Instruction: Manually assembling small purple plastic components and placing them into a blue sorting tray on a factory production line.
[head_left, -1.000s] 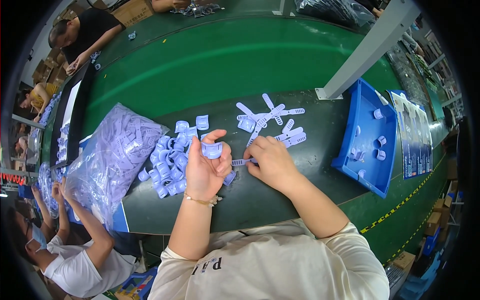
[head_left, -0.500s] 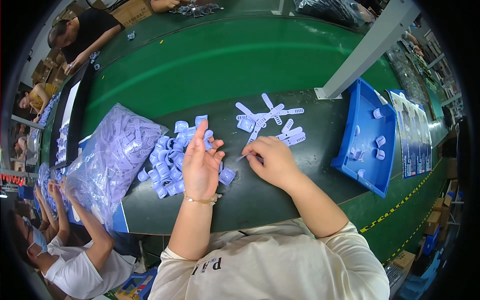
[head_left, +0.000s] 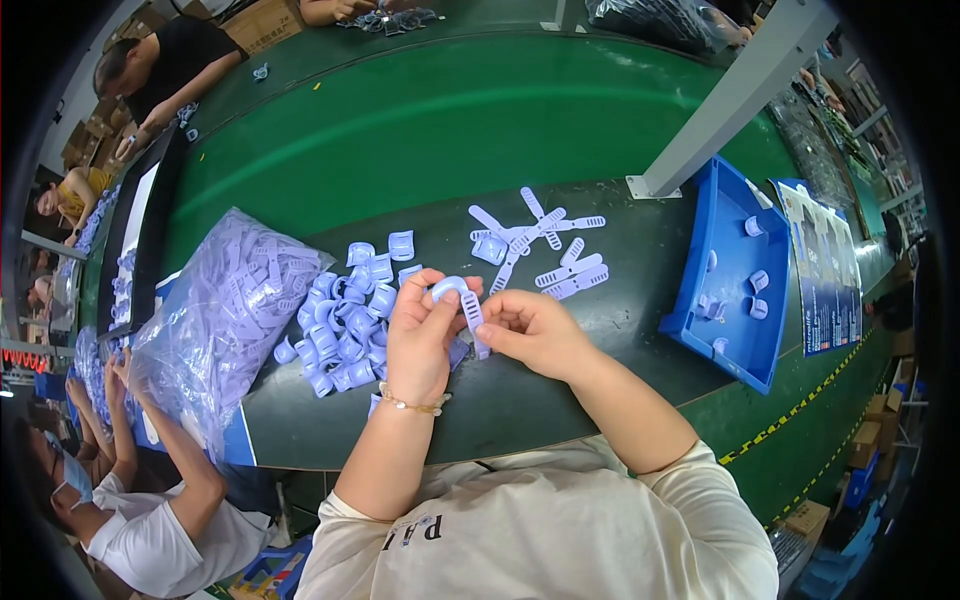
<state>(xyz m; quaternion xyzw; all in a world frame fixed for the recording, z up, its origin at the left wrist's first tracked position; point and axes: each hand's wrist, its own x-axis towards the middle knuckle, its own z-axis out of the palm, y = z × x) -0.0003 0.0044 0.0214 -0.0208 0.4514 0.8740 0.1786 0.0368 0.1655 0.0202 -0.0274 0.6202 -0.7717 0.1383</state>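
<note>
In front of me a lavender slotted plastic strap (head_left: 474, 322) is held between both hands, its upper end curving over to the left. My left hand (head_left: 418, 335) is closed, pinching that curved upper end between thumb and fingers. My right hand (head_left: 537, 335) is closed on the lower end, thumb against the strap. Whether a separate curved piece sits at the top, I cannot tell. A heap of curved lavender pieces (head_left: 345, 325) lies left of my left hand. Beyond my right hand are several loose flat slotted straps (head_left: 520, 238) and one curved piece (head_left: 489, 248).
A clear plastic bag (head_left: 235, 290) full of straps lies at the left. On the right, a blue tray (head_left: 690, 270) holds several small lavender pieces, beside a grey metal post (head_left: 735, 105) and a printed sheet (head_left: 825, 270). Other people work at the left and far side.
My left hand has turned from palm-up and closed on the strap's curved end. My right hand has lifted the strap up to it. Hands are now together.
</note>
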